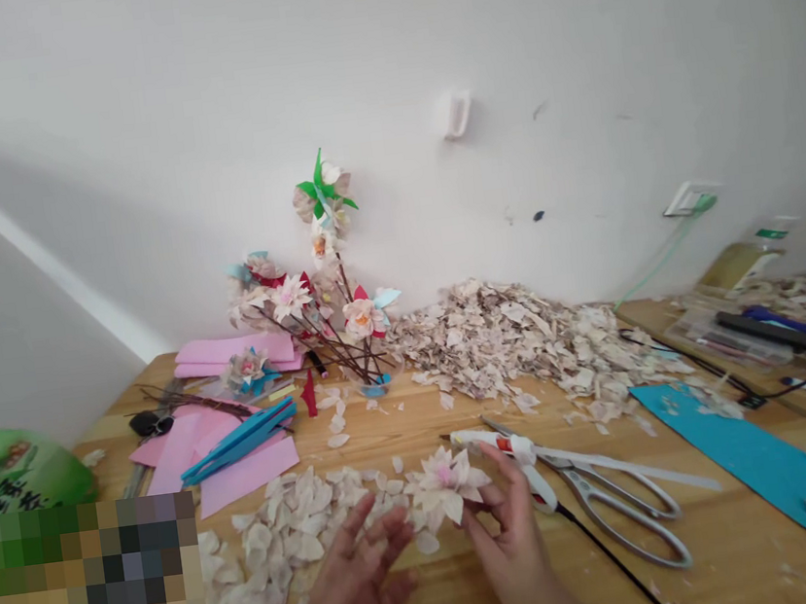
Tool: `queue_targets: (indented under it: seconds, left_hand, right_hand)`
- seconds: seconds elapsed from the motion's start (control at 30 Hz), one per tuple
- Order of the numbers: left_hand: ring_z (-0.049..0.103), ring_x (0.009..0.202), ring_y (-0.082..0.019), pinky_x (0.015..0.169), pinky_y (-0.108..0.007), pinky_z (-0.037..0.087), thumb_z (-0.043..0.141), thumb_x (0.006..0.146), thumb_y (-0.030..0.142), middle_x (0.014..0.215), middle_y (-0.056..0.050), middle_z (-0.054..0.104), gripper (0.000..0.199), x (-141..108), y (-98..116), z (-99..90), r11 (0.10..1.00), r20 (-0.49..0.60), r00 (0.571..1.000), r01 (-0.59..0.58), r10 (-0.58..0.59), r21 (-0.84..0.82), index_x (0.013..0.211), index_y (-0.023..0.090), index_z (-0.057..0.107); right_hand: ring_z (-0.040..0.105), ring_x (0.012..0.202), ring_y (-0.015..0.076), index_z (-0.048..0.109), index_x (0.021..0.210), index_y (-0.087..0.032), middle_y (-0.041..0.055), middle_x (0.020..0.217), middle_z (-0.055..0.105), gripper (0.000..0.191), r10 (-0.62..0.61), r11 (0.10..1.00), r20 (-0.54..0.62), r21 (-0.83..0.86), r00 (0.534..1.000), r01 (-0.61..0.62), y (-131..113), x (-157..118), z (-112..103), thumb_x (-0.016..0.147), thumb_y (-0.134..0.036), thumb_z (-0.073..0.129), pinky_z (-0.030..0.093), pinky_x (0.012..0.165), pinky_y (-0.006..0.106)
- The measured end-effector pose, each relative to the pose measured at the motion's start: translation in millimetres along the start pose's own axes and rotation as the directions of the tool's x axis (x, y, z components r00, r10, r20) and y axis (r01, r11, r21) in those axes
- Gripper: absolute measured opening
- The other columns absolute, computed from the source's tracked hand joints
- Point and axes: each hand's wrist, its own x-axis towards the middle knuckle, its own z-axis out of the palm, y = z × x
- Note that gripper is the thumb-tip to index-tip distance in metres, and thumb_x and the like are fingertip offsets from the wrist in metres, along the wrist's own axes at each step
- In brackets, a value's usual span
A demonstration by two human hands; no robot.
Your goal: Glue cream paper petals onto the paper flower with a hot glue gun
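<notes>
A white handmade flower with pointed petals and a pink centre is held at its right side by my right hand, thumb and fingers closed behind its petals. Just left of the flower, my left hand is open and holds nothing, its fingers apart and slightly blurred. Pale loose petals spread over the wooden table around and behind my left hand. Close behind my right hand lie a white glue gun with a black cord and a pair of metal scissors.
Flowers on twigs stand in a clear holder by the wall. A large petal heap lies at the back. Pink sheets and blue tweezers are left, a blue sheet right. A green bag sits far left.
</notes>
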Motion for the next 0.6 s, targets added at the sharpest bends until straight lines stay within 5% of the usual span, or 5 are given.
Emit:
queue_targets:
  seconds: [0.1,0.23,0.6]
  left_hand:
    - [0.068,0.070,-0.015,0.057,-0.022,0.052,0.075,0.061,0.016,0.082,-0.004,0.072,0.034,0.9,21.1,6.3,0.984,-0.207,0.968,-0.113,0.140,0.136,0.093,0.019,0.063]
    - [0.060,0.047,-0.008,0.045,-0.015,0.050,0.081,0.052,0.013,0.053,0.006,0.064,0.034,4.5,41.6,4.2,0.927,-0.210,0.924,-0.260,0.320,0.271,0.081,0.018,0.063]
    - [0.068,0.056,-0.012,0.054,-0.015,0.055,0.081,0.050,0.006,0.059,-0.002,0.074,0.037,2.8,54.1,-23.5,0.898,-0.263,0.930,-0.127,0.255,0.421,0.083,0.017,0.069]
  right_hand:
    - [0.065,0.069,0.0197,0.028,0.129,-0.025,0.0043,0.079,0.068,0.057,0.056,0.995,0.080,0.082,0.995,-0.063,0.1,-2.8,-2.4,0.080,-0.035,0.056,0.052,0.056,0.027]
    - [0.065,0.067,0.0176,0.031,0.127,-0.027,0.0000,0.075,0.068,0.058,0.016,0.998,0.291,0.056,0.957,-0.034,-0.5,-3.7,-5.1,0.076,-0.024,0.059,0.051,0.064,0.029]
    - [0.058,0.059,0.0137,0.035,0.122,-0.025,-0.0061,0.066,0.059,0.062,0.151,0.984,0.455,0.017,0.877,-0.178,-13.9,0.0,0.4,0.069,-0.016,0.066,0.045,0.059,0.025]
